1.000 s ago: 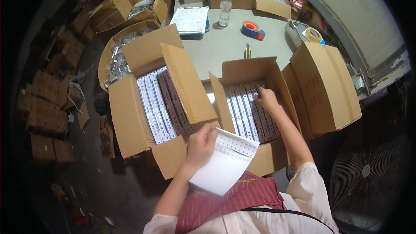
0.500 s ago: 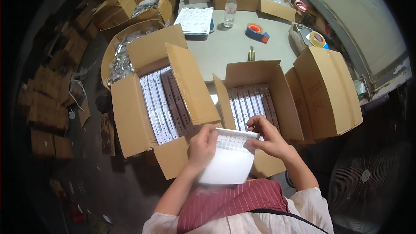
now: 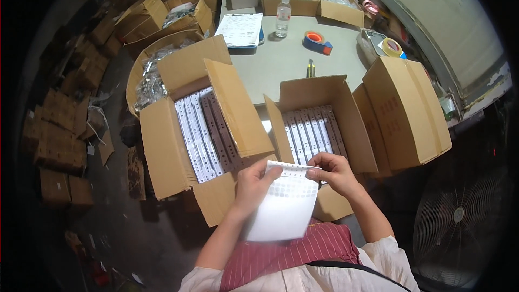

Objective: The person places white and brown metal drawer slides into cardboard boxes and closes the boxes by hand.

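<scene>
Between my hands is a white sheet of small round stickers (image 3: 284, 213), its top edge folded over and rows of dots across its upper part. My left hand (image 3: 251, 188) grips the upper left edge, thumb on the front. My right hand (image 3: 336, 175) pinches the top right corner between thumb and fingers; whether a loose sticker is in that pinch is too small to tell. Behind the sheet stand two open cartons: the left carton (image 3: 166, 146) and the right carton (image 3: 354, 124). Both hold rows of white strips (image 3: 195, 132) and brown strips (image 3: 223, 132) with holes.
A closed carton (image 3: 413, 111) stands at the right. On the table lie a cutter knife (image 3: 310, 68), a tape dispenser (image 3: 318, 43), a clipboard with paper (image 3: 239, 30) and a water bottle (image 3: 283, 17). A fan (image 3: 458, 215) is at the lower right.
The sheet's top edge has turned so its lower part hangs further down. My right fingers, raised and apart before, have come together on the corner.
</scene>
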